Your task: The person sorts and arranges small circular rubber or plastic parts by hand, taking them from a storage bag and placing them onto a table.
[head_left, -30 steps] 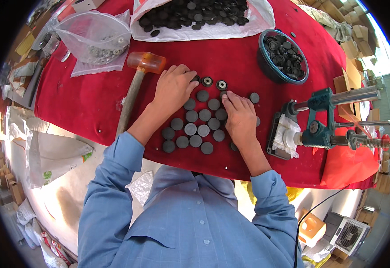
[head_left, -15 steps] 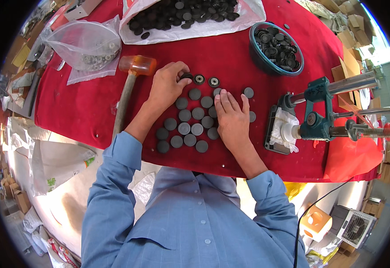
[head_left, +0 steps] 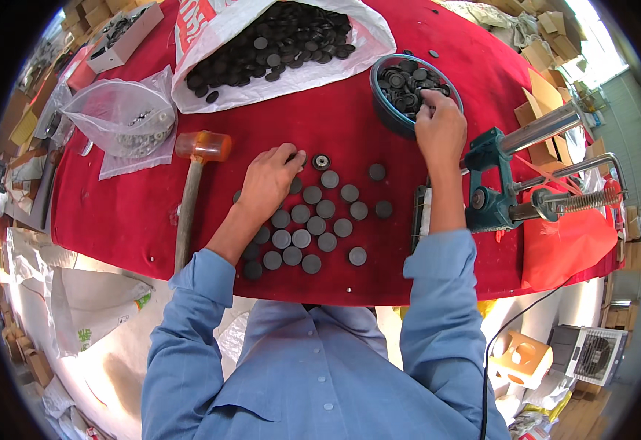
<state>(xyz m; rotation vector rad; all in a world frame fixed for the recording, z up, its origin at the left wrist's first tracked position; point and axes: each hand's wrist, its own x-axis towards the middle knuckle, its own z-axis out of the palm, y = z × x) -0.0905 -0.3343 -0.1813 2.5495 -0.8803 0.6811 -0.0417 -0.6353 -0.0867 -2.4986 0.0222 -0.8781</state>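
Several dark round discs lie in rows on the red tablecloth in front of me. My left hand rests palm down on the upper left discs, fingertips at a small disc near the top of the group. My right hand reaches into the blue bowl of dark discs at the right, fingers curled among them. Whether it grips one is hidden.
A mallet with an orange head lies left of the discs. A white sack of dark discs sits at the back, a clear bag of small parts at the left. A teal hand press stands at the right table edge.
My right hand has left the rows of discs and moved up and right into the blue bowl. My left hand stays on the upper left discs.
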